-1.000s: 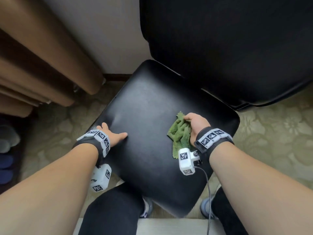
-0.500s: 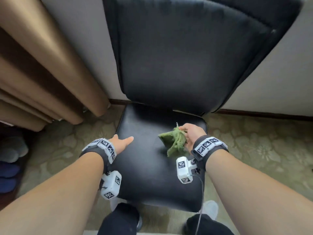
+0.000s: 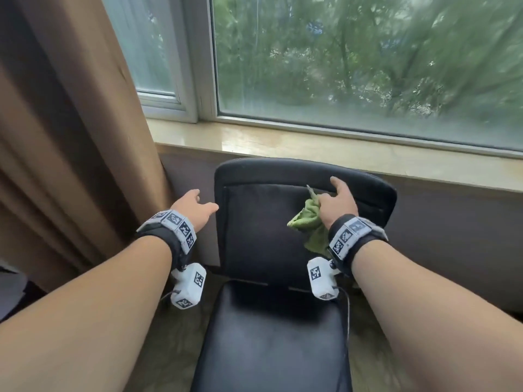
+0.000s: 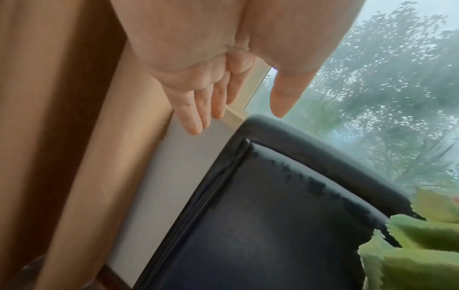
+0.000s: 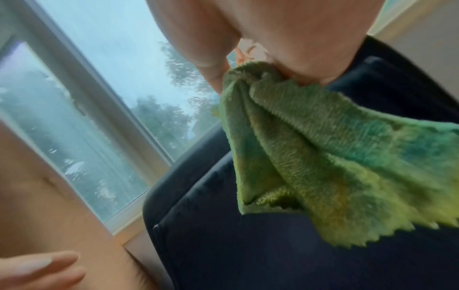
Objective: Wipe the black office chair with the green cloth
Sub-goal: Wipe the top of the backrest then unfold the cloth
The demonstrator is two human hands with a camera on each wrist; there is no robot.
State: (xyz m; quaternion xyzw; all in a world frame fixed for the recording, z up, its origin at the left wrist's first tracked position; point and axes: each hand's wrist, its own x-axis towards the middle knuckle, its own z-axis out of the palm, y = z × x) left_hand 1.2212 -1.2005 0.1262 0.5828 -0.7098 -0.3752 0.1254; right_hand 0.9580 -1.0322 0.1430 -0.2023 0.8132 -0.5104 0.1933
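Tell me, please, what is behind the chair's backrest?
Behind the backrest are a grey wall, a stone windowsill and the window. The wall directly behind it is hidden.

window point(image 3: 368, 58): trees outside | curtain point(image 3: 70, 123): brown, left | sill point(image 3: 283, 142): pale

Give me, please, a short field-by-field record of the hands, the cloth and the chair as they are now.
left hand: open, fingers straight, beside the backrest's left edge, holding nothing
right hand: grips the cloth at the upper backrest
cloth: green, bunched, hanging from the hand
chair: black, faces the person, back to the window
curtain: brown, left of chair
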